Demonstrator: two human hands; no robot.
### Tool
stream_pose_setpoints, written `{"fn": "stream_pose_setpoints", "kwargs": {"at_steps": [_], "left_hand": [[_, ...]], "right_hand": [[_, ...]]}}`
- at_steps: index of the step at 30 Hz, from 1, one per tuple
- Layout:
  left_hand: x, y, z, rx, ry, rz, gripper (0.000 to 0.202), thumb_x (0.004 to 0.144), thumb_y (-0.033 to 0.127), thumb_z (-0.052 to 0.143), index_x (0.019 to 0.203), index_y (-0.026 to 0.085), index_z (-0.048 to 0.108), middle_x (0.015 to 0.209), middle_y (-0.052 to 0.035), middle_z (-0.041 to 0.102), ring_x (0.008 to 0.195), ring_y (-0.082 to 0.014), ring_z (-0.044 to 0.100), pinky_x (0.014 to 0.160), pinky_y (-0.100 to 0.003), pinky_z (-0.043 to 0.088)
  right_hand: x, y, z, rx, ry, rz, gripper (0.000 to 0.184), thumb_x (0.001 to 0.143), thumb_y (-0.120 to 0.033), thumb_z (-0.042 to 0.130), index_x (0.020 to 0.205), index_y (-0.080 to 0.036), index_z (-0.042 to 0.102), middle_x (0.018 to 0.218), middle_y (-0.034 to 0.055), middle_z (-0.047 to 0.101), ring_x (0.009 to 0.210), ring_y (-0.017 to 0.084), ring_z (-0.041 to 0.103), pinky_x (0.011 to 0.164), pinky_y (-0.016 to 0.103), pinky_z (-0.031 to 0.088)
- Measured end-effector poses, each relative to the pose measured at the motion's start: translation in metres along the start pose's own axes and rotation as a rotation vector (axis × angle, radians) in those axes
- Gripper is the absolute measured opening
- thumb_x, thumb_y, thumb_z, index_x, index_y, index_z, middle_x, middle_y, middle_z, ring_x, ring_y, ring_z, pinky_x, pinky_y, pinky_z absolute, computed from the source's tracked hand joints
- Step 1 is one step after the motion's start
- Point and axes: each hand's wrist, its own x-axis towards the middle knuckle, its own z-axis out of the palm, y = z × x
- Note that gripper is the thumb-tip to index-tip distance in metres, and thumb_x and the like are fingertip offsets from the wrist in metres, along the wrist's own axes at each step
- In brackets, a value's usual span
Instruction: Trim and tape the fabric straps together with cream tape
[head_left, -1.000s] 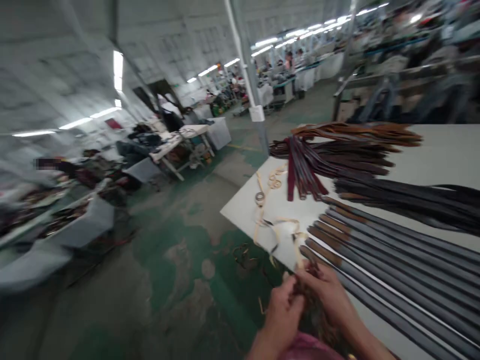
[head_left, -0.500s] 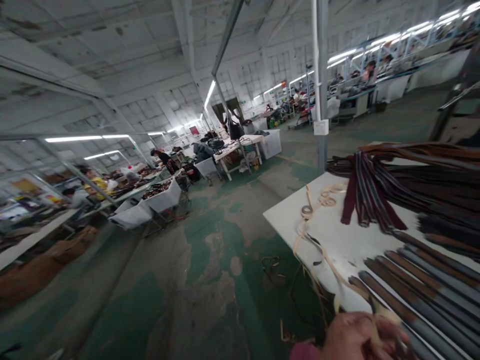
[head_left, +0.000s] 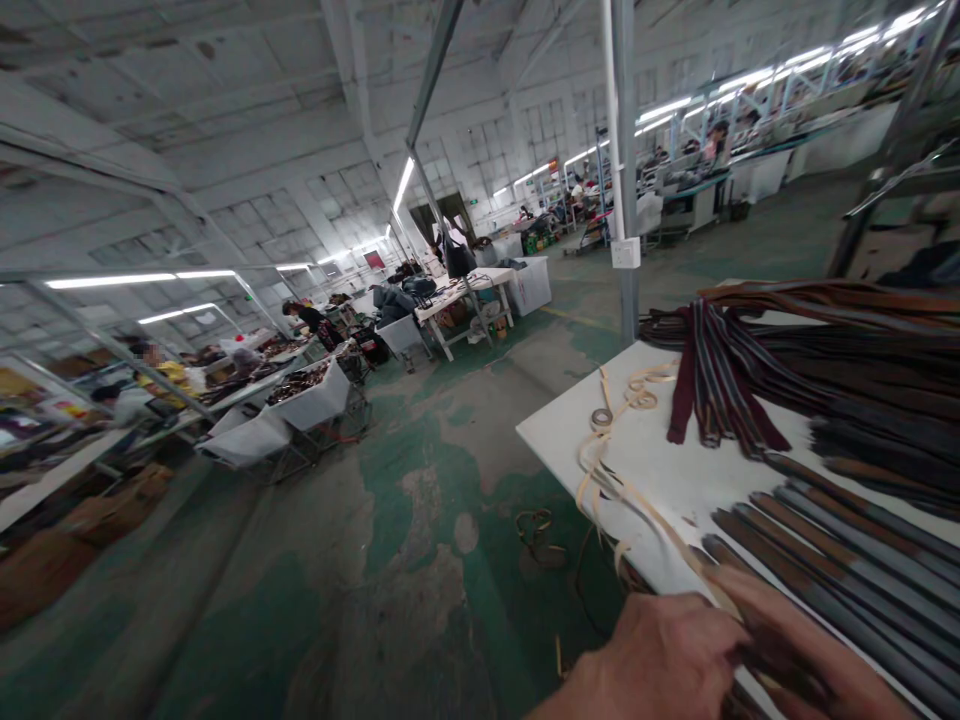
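Observation:
My left hand is low in the view at the near edge of a white table, its fingers curled in. A tan strip runs from the table toward it. My right hand lies just to its right, smeared by motion, over dark grey belts laid in rows. Something dark sits between the two hands; I cannot make it out. More tan strips and a small tape roll lie at the table's left corner.
A heap of brown and maroon belts covers the far part of the table. A grey post stands behind it. Strap scraps lie on the green floor. Other tables, white bins and seated people fill the left and back.
The view has lifted and swung out over the hall. My hands have dropped to the bottom edge, and the brown bundle they held together a second ago is mostly out of sight.

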Motion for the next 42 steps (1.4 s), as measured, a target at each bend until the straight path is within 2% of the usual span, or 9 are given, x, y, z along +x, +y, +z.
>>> {"fn": "stream_pose_setpoints", "kwargs": {"at_steps": [4, 7, 14, 18, 25, 33, 35, 38, 42], "left_hand": [[-0.002, -0.001, -0.014, 0.039, 0.105, -0.114, 0.029, 0.075, 0.022, 0.049, 0.102, 0.021, 0.06, 0.09, -0.0045, 0.06, 0.083, -0.0156, 0.053, 0.075, -0.024, 0.039], [-0.006, -0.014, -0.02, 0.015, 0.16, -0.224, 0.03, 0.068, 0.03, 0.06, 0.096, 0.02, 0.061, 0.082, -0.0014, 0.057, 0.074, -0.0135, 0.05, 0.067, -0.023, 0.038], [-0.003, -0.051, -0.038, -0.186, 0.288, -0.279, 0.022, 0.08, 0.026, 0.043, 0.081, 0.014, 0.061, 0.071, 0.0006, 0.052, 0.072, -0.0111, 0.047, 0.067, -0.022, 0.034], [0.008, -0.067, -0.05, -0.345, 0.256, -0.369, 0.023, 0.078, 0.028, 0.046, 0.088, 0.014, 0.061, 0.066, 0.0011, 0.05, 0.064, -0.0102, 0.044, 0.062, -0.022, 0.034], [0.039, -0.076, -0.066, -0.786, 0.106, -0.415, 0.037, 0.076, 0.033, 0.053, 0.106, 0.012, 0.056, 0.082, -0.0054, 0.053, 0.074, -0.0124, 0.048, 0.068, -0.024, 0.037], [0.077, -0.076, -0.051, -0.727, -0.125, -0.45, 0.023, 0.077, 0.032, 0.054, 0.084, 0.012, 0.062, 0.052, 0.0028, 0.045, 0.047, -0.0056, 0.038, 0.047, -0.02, 0.028], [0.088, -0.07, -0.044, -0.695, -0.145, -0.334, 0.017, 0.075, 0.028, 0.056, 0.077, 0.012, 0.063, 0.058, -0.0002, 0.052, 0.054, -0.0077, 0.045, 0.053, -0.021, 0.034], [0.101, -0.06, -0.032, -0.667, -0.066, -0.148, 0.014, 0.074, 0.024, 0.058, 0.07, 0.012, 0.064, 0.09, -0.0078, 0.059, 0.071, -0.0112, 0.052, 0.064, -0.023, 0.041], [0.109, -0.054, -0.009, -0.782, -0.194, -0.19, 0.016, 0.077, 0.026, 0.052, 0.077, 0.013, 0.062, 0.096, -0.0101, 0.06, 0.058, -0.009, 0.052, 0.055, -0.024, 0.042]], "right_hand": [[0.018, -0.015, 0.005, 0.113, -0.21, 0.062, 0.029, 0.063, -0.034, 0.058, 0.089, -0.027, 0.069, 0.088, 0.0045, 0.067, 0.086, 0.025, 0.061, 0.073, 0.028, 0.051], [0.028, -0.021, 0.007, 0.129, -0.169, 0.093, 0.025, 0.068, -0.038, 0.056, 0.082, -0.023, 0.068, 0.079, 0.0042, 0.066, 0.076, 0.021, 0.06, 0.065, 0.024, 0.051], [0.053, -0.046, 0.014, 0.165, -0.031, 0.116, 0.025, 0.069, -0.043, 0.056, 0.075, -0.02, 0.064, 0.061, 0.0001, 0.053, 0.055, 0.013, 0.046, 0.049, 0.021, 0.041], [0.076, -0.057, 0.014, 0.196, -0.026, 0.11, 0.025, 0.071, -0.041, 0.057, 0.074, -0.017, 0.063, 0.059, -0.0011, 0.047, 0.054, 0.01, 0.04, 0.048, 0.021, 0.034], [0.11, -0.035, 0.006, 0.409, 0.077, 0.159, 0.022, 0.073, -0.032, 0.057, 0.085, -0.015, 0.06, 0.051, -0.0061, 0.037, 0.046, 0.005, 0.029, 0.043, 0.02, 0.022], [0.109, -0.027, 0.002, 0.589, 0.148, 0.124, 0.023, 0.07, -0.03, 0.061, 0.087, -0.016, 0.059, 0.058, -0.0043, 0.046, 0.048, 0.005, 0.033, 0.044, 0.019, 0.023], [0.106, -0.021, 0.007, 0.684, 0.192, 0.147, 0.025, 0.068, -0.032, 0.063, 0.087, -0.016, 0.058, 0.057, -0.0049, 0.045, 0.045, 0.004, 0.033, 0.042, 0.019, 0.022], [0.093, -0.007, 0.024, 0.853, 0.251, 0.233, 0.027, 0.065, -0.034, 0.065, 0.082, -0.017, 0.054, 0.051, -0.0069, 0.042, 0.039, 0.004, 0.031, 0.038, 0.019, 0.02], [0.067, 0.011, 0.042, 0.894, 0.27, 0.35, 0.026, 0.067, -0.037, 0.063, 0.071, -0.016, 0.049, 0.049, -0.0051, 0.045, 0.038, 0.006, 0.036, 0.037, 0.019, 0.019]]}}
